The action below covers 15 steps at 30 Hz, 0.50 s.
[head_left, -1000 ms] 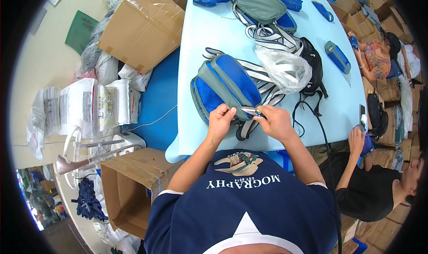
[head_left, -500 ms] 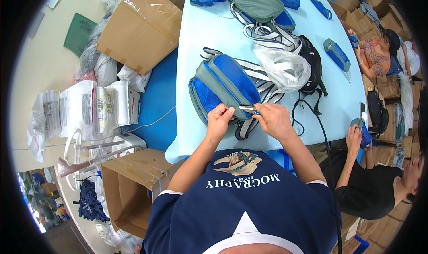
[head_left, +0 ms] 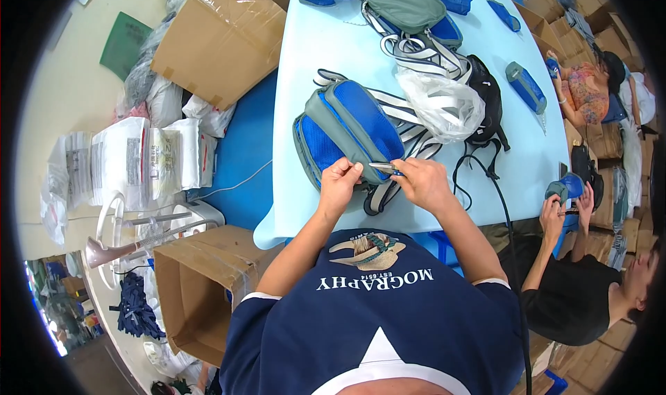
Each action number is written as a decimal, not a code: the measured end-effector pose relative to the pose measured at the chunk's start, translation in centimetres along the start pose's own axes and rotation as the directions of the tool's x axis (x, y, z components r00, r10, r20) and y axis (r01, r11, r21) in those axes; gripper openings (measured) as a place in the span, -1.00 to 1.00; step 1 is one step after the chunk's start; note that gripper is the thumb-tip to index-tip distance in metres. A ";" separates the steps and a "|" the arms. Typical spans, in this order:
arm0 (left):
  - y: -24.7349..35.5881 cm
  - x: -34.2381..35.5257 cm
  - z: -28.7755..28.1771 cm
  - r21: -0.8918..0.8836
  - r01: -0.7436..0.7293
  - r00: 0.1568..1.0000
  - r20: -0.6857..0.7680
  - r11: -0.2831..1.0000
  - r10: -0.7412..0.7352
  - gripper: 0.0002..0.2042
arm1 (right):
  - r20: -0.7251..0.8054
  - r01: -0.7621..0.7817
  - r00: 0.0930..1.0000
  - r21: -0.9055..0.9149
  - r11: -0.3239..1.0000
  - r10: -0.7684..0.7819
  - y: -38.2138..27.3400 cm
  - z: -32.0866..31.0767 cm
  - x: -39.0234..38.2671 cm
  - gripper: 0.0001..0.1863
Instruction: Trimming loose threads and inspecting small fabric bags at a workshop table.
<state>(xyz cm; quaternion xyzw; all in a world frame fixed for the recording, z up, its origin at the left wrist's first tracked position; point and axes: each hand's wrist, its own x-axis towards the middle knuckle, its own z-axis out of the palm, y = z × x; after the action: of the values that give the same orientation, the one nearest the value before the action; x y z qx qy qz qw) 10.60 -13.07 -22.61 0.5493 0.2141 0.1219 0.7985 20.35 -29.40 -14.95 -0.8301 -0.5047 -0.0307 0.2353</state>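
A blue and grey bag (head_left: 350,128) with mesh panels and striped straps lies tilted on the pale blue table in front of me. My left hand (head_left: 338,185) is closed at its near edge, thumb and forefinger pinching the grey trim; any thread between the fingertips is too small to make out. Small thread snips (head_left: 383,167) are gripped in my right hand (head_left: 424,183), their blades pointing left across the bag's near corner, close to my left thumb. My right fingers partly hide the handles.
Beyond the bag lie a clear plastic bag (head_left: 451,110) over striped straps, a black bag (head_left: 488,93) and another grey-blue bag (head_left: 409,8). A black cable (head_left: 505,218) runs down on the right. Co-workers handle pouches there. Cardboard boxes (head_left: 222,41) stand left.
My hands and the bag stay almost in place, with the snips shifted slightly. At the right, the nearer co-worker has raised a blue-grey pouch and brought both hands to it.
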 end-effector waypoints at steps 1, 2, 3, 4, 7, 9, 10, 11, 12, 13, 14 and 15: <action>0.1 0.0 -0.1 0.003 -0.001 1.000 0.004 1.000 0.001 -0.84 | -0.004 -0.003 1.000 -0.001 1.000 0.003 0.6 1.0 -0.2 -0.74; 0.0 0.0 -0.1 -0.001 0.004 1.000 0.012 1.000 -0.004 -0.85 | -0.035 -0.105 0.992 0.324 0.940 0.123 1.3 2.4 -0.5 -0.76; 0.0 -0.1 -0.2 -0.005 0.007 1.000 0.020 1.000 -0.007 -0.85 | -0.027 -0.176 0.970 0.615 0.769 0.243 2.0 3.3 -0.7 -0.78; 0.0 -0.4 -0.4 -0.003 0.005 1.000 0.019 1.000 -0.005 -0.85 | 0.147 -0.372 0.880 0.804 0.464 0.451 2.1 3.2 -0.6 -0.78; -0.1 -1.3 -2.2 -0.007 0.025 0.999 0.023 1.000 -0.025 -0.85 | 0.187 -0.357 0.678 0.929 0.096 0.711 7.1 5.3 -1.1 -0.68; -1.1 -2.0 -5.6 0.158 0.178 0.977 0.090 0.971 -0.194 -0.85 | 0.047 -0.500 0.685 0.756 0.422 0.727 9.8 6.3 -2.1 -0.66; -1.0 -2.2 -6.9 0.168 0.171 0.978 0.091 0.971 -0.188 -0.85 | -0.083 -0.598 0.711 0.449 0.663 0.698 10.7 6.8 -2.1 -0.64; -0.9 -2.6 -8.2 0.180 0.288 0.957 -0.055 0.940 -0.283 -0.81 | -0.090 -0.598 0.705 0.457 0.659 0.703 10.5 7.2 -1.8 -0.64; -0.7 -2.4 -9.3 0.174 0.401 0.908 -0.201 0.899 -0.366 -0.76 | -0.116 -0.520 0.772 0.450 0.726 0.625 10.1 7.8 -1.2 -0.64; -0.8 -2.3 -10.4 0.223 0.285 0.897 -0.405 0.932 -0.177 -0.68 | -0.137 -0.438 0.830 0.439 0.784 0.540 9.3 8.4 -0.6 -0.64; 0.0 -1.5 -10.7 0.326 0.131 0.854 -0.517 0.936 0.061 -0.64 | -0.037 -0.465 0.834 0.491 0.737 0.551 8.3 8.6 0.5 -0.65; 1.0 -0.7 -11.0 0.420 0.084 0.822 -0.541 0.904 0.175 -0.59 | -0.031 -0.449 0.842 0.510 0.733 0.538 7.1 9.1 1.3 -0.66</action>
<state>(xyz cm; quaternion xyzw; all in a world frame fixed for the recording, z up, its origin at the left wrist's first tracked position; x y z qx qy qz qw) 4.79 -3.90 -24.87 0.6536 0.4492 0.2493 0.5558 25.37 -27.18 -25.21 -0.8422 -0.2334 0.0867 0.4783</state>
